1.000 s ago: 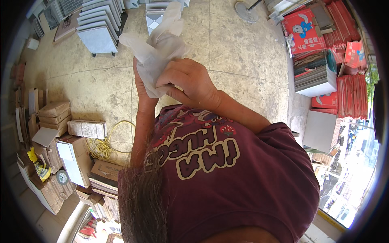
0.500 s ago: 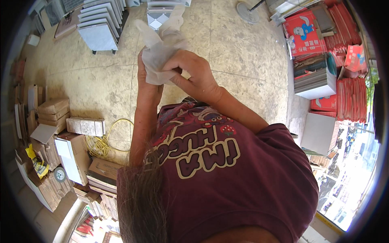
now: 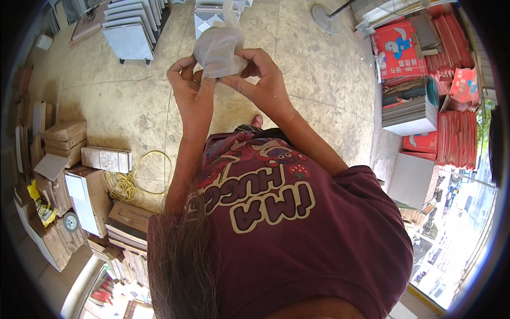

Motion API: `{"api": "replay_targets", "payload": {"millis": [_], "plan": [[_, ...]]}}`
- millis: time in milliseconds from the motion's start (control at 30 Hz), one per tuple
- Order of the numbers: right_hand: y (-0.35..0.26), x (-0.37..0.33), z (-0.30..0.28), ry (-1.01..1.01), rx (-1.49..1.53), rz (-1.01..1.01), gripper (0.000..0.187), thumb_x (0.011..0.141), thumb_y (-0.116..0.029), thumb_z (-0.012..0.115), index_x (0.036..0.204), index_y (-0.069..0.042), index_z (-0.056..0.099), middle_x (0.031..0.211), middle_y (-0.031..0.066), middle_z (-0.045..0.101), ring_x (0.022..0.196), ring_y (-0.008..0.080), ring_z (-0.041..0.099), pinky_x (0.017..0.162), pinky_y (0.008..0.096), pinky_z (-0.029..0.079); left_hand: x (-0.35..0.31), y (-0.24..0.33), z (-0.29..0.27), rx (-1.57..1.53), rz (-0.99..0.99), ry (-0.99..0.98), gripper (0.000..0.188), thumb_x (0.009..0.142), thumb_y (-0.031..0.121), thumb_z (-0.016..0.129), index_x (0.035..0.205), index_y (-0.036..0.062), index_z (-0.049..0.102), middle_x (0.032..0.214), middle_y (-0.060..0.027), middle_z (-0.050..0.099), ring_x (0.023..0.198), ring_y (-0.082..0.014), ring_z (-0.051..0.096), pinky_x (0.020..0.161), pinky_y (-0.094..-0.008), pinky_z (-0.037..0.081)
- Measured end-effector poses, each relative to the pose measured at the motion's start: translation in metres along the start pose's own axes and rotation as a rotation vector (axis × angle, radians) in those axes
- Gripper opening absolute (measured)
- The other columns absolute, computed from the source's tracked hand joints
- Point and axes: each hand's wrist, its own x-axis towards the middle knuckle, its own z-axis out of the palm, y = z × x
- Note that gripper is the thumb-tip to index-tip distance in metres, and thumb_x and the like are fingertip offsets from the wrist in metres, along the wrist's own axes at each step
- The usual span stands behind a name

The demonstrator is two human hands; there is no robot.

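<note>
Well to the left of the left hand, and nearer the wearer's body, I see a stack of flat brown cardboard boxes (image 3: 66, 142); closer to that hand's forearm lies a loose yellow coil (image 3: 125, 183), cord or hose, I cannot tell which. Beyond the left hand, off to its left, stands a row of upright square grey tiles (image 3: 129, 40).

I have the left hand (image 3: 191, 93) with its thumb and fingers closed on the near end of a thin, translucent whitish glove (image 3: 220, 50). The glove sits between the two hands, puffed in the middle, one finger poking up at its far end. On its right, the right hand (image 3: 272, 87) pinches the same near end, thumb beneath and curled fingers above, its thumb tip close to the left thumb.

For the step in hand, working the near edge, I would keep both pinches level and the pull even, using finger pads rather than nails, since film this thin looks ready to tear or bunch. I cannot make out whether the edge is folded.

Beyond the right hand, to its right, rests a round grey base (image 3: 325, 20); far to that hand's right lean red flat packages (image 3: 458, 139).
</note>
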Motion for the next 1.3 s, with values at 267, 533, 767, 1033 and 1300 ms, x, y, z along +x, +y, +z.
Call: {"api": "replay_targets", "payload": {"millis": [267, 533, 767, 1033, 1300], "plan": [[0.011, -0.001, -0.007, 0.002, -0.236, -0.248, 0.040, 0.065, -0.011, 0.079, 0.097, -0.001, 0.057, 0.096, 0.0089, 0.056, 0.076, 0.0189, 0.062, 0.066, 0.0292, 0.052, -0.004, 0.006, 0.003, 0.337, 0.241, -0.064, 0.015, 0.082, -0.004, 0.057, 0.095, 0.0012, 0.052, 0.116, -0.0175, 0.054, 0.088, -0.0166, 0.058, 0.074, -0.0272, 0.049], [0.016, -0.015, -0.011, 0.044, -0.406, -0.426, 0.031, 0.063, -0.004, 0.071, 0.089, -0.002, 0.055, 0.082, 0.0103, 0.057, 0.066, 0.0265, 0.061, 0.055, 0.0336, 0.048, -0.011, 0.025, 0.017, 0.591, 0.445, -0.128, 0.018, 0.073, -0.006, 0.060, 0.088, 0.0027, 0.058, 0.120, -0.0141, 0.046, 0.089, -0.0198, 0.055, 0.069, -0.0284, 0.048], [0.008, -0.018, -0.005, 0.132, -0.244, -0.307, 0.031, 0.068, -0.001, 0.068, 0.096, -0.001, 0.055, 0.085, 0.0130, 0.058, 0.071, 0.0307, 0.061, 0.063, 0.0320, 0.049, -0.012, 0.033, 0.022, 0.690, 0.543, -0.198, 0.018, 0.072, -0.007, 0.062, 0.087, 0.0018, 0.057, 0.098, -0.0127, 0.052, 0.081, -0.0245, 0.053, 0.069, -0.0317, 0.044], [0.020, -0.027, 0.001, 0.193, 0.078, -0.019, 0.026, 0.076, -0.002, 0.067, 0.099, 0.000, 0.057, 0.087, 0.0077, 0.063, 0.080, 0.0128, 0.062, 0.071, 0.0279, 0.050, -0.010, 0.034, 0.027, 0.654, 0.549, -0.328, 0.014, 0.073, -0.001, 0.061, 0.086, 0.0041, 0.056, 0.084, -0.0112, 0.054, 0.078, -0.0321, 0.052, 0.066, -0.0391, 0.044], [0.012, -0.025, 0.001, 0.227, 0.382, 0.129, 0.019, 0.081, -0.001, 0.062, 0.099, 0.001, 0.058, 0.092, 0.0017, 0.063, 0.082, 0.0074, 0.057, 0.072, 0.0231, 0.048, -0.007, 0.035, 0.027, 0.625, 0.516, -0.418, 0.013, 0.074, -0.001, 0.061, 0.083, 0.0037, 0.053, 0.083, -0.0120, 0.053, 0.078, -0.0332, 0.051, 0.067, -0.0399, 0.043]]}}
